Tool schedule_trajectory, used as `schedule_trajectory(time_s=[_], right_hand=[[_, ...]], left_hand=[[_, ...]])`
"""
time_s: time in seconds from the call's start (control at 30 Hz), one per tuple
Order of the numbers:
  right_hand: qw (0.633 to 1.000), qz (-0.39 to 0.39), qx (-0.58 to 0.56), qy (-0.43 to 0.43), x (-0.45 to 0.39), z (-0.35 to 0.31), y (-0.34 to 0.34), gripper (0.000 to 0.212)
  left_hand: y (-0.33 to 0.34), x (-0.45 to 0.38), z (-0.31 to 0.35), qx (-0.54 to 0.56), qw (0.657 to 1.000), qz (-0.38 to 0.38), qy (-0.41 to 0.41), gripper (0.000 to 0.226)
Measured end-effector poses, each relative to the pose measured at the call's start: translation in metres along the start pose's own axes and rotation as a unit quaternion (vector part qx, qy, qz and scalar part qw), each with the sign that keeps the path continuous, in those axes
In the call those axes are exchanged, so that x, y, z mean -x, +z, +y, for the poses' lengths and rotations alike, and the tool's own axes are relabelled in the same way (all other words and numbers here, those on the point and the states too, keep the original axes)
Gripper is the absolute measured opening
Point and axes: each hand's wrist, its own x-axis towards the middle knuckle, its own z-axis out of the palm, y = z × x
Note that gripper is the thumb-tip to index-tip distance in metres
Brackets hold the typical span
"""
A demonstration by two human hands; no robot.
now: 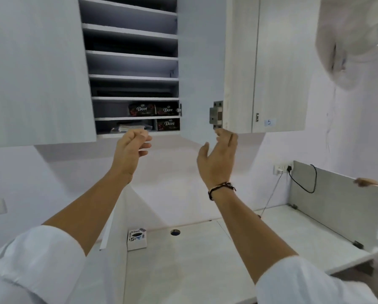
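An overhead wall cabinet [41, 84] stands open, its door [202, 62] swung out to the right with a metal lock [216, 115] at the lower edge. Inside are several shelves. The two lowest hold dark Dove boxes [142, 109] and some papers [129, 127]. My left hand [131, 148] is raised just below the bottom shelf, fingers loosely curled, holding nothing. My right hand [219, 159] is raised below the door's lower corner, fingers relaxed, its fingertips close to the lock; contact is unclear. A dark cord bracelet circles my right wrist.
Below is a white desk [194, 260] with a cable hole [175, 232] and a small white box [136, 239]. A grey divider panel [337, 205] stands at the right, with another person's hand [364, 182] on its top edge. Wall sockets [282, 168] and a cable are beside it.
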Motion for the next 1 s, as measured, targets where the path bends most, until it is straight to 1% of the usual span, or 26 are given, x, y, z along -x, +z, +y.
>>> schedule_trajectory(time_s=[0.07, 0.13, 0.2, 0.3, 0.37, 0.47, 0.53, 0.6, 0.67, 0.7, 0.77, 0.83, 0.87, 0.93, 0.97, 1.0], right_hand=[[0.995, -0.059, -0.085, -0.014, 0.005, 0.0, 0.018, 0.036], [0.982, -0.129, -0.137, 0.002, 0.004, 0.005, 0.042, 0.034], [0.967, -0.188, -0.169, 0.015, 0.0, 0.01, 0.067, 0.033], [0.946, -0.248, -0.197, 0.064, -0.011, 0.022, 0.114, 0.031], [0.937, -0.27, -0.201, 0.089, -0.018, 0.03, 0.142, 0.031], [0.934, -0.282, -0.204, 0.082, -0.024, 0.047, 0.202, 0.03], [0.936, -0.286, -0.194, 0.072, -0.026, 0.059, 0.24, 0.031], [0.942, -0.282, -0.175, 0.05, -0.03, 0.07, 0.28, 0.032], [0.951, -0.278, -0.137, 0.022, -0.034, 0.081, 0.319, 0.037], [0.955, -0.275, -0.112, 0.014, -0.037, 0.085, 0.342, 0.041], [0.965, -0.256, -0.06, -0.01, -0.043, 0.09, 0.372, 0.045], [0.977, -0.207, -0.005, -0.049, -0.05, 0.093, 0.399, 0.046], [0.982, -0.175, 0.014, -0.064, -0.054, 0.094, 0.409, 0.045], [0.988, -0.129, 0.046, -0.071, -0.062, 0.097, 0.423, 0.04], [0.987, -0.128, 0.076, -0.067, -0.065, 0.098, 0.426, 0.039], [0.981, -0.143, 0.117, -0.061, -0.068, 0.101, 0.431, 0.04]], left_hand=[[0.004, -0.008, -0.008, 0.001, 1.0, 0.008, 0.023, 0.022], [0.005, -0.017, -0.016, -0.011, 0.999, 0.02, 0.043, 0.02], [0.001, -0.03, -0.024, -0.013, 0.998, 0.044, 0.047, 0.018], [-0.014, -0.059, -0.041, -0.02, 0.995, 0.091, 0.035, 0.019], [-0.023, -0.075, -0.051, -0.036, 0.993, 0.109, 0.027, 0.021], [-0.044, -0.11, -0.076, -0.073, 0.988, 0.132, 0.024, 0.02], [-0.058, -0.135, -0.096, -0.134, 0.981, 0.136, 0.026, 0.017], [-0.072, -0.163, -0.118, -0.21, 0.968, 0.138, 0.029, 0.021], [-0.086, -0.193, -0.138, -0.309, 0.941, 0.135, 0.041, 0.032], [-0.095, -0.212, -0.15, -0.365, 0.921, 0.128, 0.052, 0.038], [-0.107, -0.242, -0.166, -0.476, 0.87, 0.108, 0.072, 0.051], [-0.115, -0.268, -0.179, -0.57, 0.812, 0.103, 0.077, 0.059], [-0.117, -0.278, -0.184, -0.599, 0.789, 0.11, 0.08, 0.06], [-0.118, -0.295, -0.189, -0.634, 0.757, 0.129, 0.09, 0.056], [-0.118, -0.301, -0.19, -0.647, 0.747, 0.128, 0.086, 0.051], [-0.117, -0.307, -0.191, -0.654, 0.744, 0.119, 0.074, 0.044]])
